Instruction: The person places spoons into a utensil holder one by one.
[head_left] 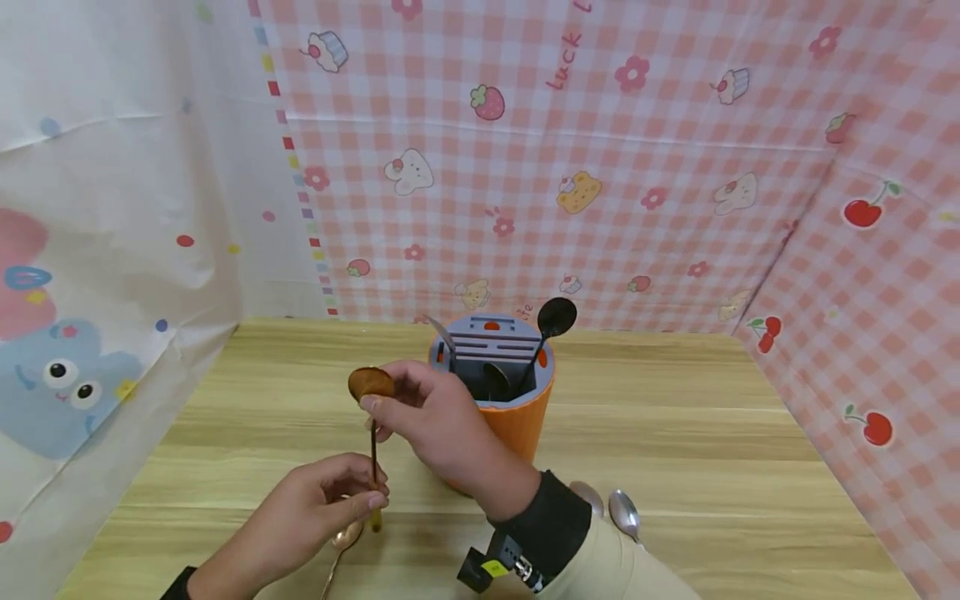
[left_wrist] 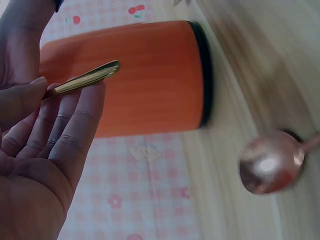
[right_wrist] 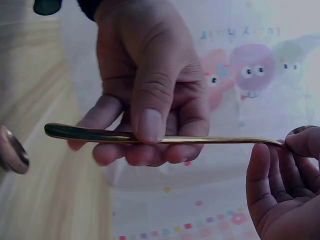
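Note:
A gold spoon (head_left: 374,450) stands upright between both hands, bowl at the top and handle end downward. My right hand (head_left: 438,417) pinches it close to the bowl, thumb on the near side. Lower down, my left hand (head_left: 322,504) pinches the handle between thumb and fingers. In the right wrist view the left hand (right_wrist: 155,90) has its thumb laid over the handle, while the right hand (right_wrist: 295,185) grips the bowl end. The left wrist view shows the handle tip (left_wrist: 107,70) poking past the left fingers.
Behind the right hand stands an orange utensil holder (head_left: 525,425) with a grey slotted top. It contains a black spoon (head_left: 557,317) and other utensils. A copper-coloured spoon (head_left: 347,536) lies below the left hand. Two spoons, one silver (head_left: 624,510), lie right of the holder.

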